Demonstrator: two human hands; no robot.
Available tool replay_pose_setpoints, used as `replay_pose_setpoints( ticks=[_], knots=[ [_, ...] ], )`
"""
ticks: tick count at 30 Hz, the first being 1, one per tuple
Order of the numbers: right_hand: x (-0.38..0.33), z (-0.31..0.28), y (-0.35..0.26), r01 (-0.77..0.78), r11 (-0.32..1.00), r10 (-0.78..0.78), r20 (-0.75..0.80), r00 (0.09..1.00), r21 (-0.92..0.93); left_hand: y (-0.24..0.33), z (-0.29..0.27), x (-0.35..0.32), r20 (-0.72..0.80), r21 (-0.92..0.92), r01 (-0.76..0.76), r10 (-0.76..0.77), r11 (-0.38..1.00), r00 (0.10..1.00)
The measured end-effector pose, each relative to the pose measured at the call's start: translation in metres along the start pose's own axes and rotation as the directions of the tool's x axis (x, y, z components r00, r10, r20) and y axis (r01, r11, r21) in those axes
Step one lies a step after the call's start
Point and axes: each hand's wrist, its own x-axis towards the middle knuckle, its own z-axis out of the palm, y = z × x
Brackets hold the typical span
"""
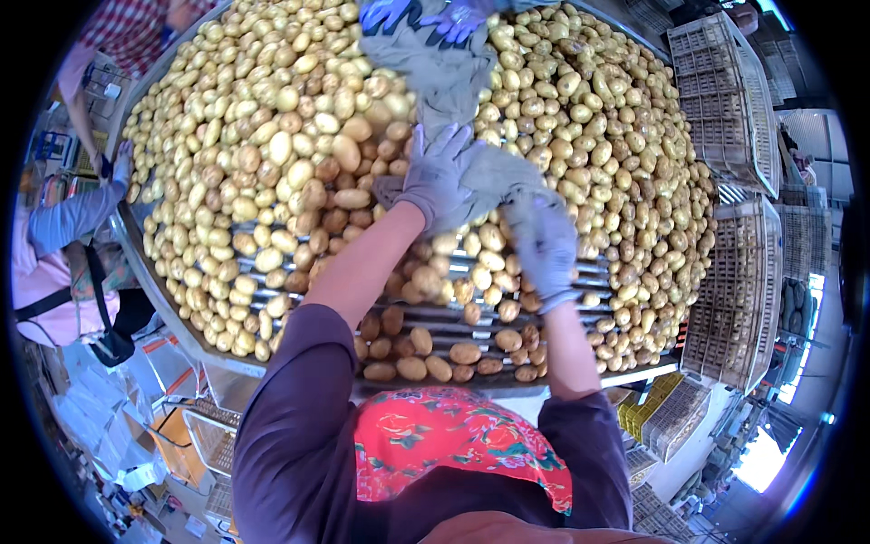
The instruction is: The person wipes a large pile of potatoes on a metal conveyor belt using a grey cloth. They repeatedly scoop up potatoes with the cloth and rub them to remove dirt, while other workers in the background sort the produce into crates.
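At the left edge of the roller table a co-worker's gloved hand is resting by the potatoes, the grey sleeve trailing back toward a pink top. The potatoes are lying heaped across nearly the whole table, thinning to scattered ones on the bare rollers along the near edge.

Toward the middle, the left hand, in a grey-blue glove, is lying spread and flat on a grey cloth, fingers extended, pressing rather than clenching. The cloth is stretching from the far edge of the table, where two blue-gloved hands of another person are reaching in, down to the person's own hands; its long axis is running far-to-near, slightly slanted to the right. It is looking soft, light and limp, likely easy to bunch and best gathered at its near end.

Just right of that, the right hand is curling downward at the cloth's near end; whether it is gripping cloth or a potato I cannot tell.

At the right edge, wire crates are standing stacked
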Motion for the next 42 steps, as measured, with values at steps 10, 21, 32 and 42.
replay_pose_setpoints(
  ticks=[10,21,32,42],
  knots=[
    [0.092,0.043,0.005,-0.294,0.930,0.334,0.171,0.927,-0.222,-0.007,0.027,0.103,0.189,0.199,0.081,-0.119,0.977,0.975],
    [-0.045,0.058,-0.035,0.282,0.905,-0.066,0.549,0.833,-0.319,-0.037,0.004,-0.036,-0.002,-0.220,-0.030,0.031,0.975,1.000],
    [-0.167,-0.028,-0.048,0.356,0.920,-0.365,0.682,0.633,0.162,0.042,-0.078,-0.238,0.142,-0.128,-0.001,0.020,0.992,0.990],
    [-0.043,0.049,-0.050,0.265,0.955,-0.177,0.454,0.873,-0.136,0.063,-0.018,-0.135,-0.103,0.002,0.412,-0.409,0.911,0.907]
  ],
)
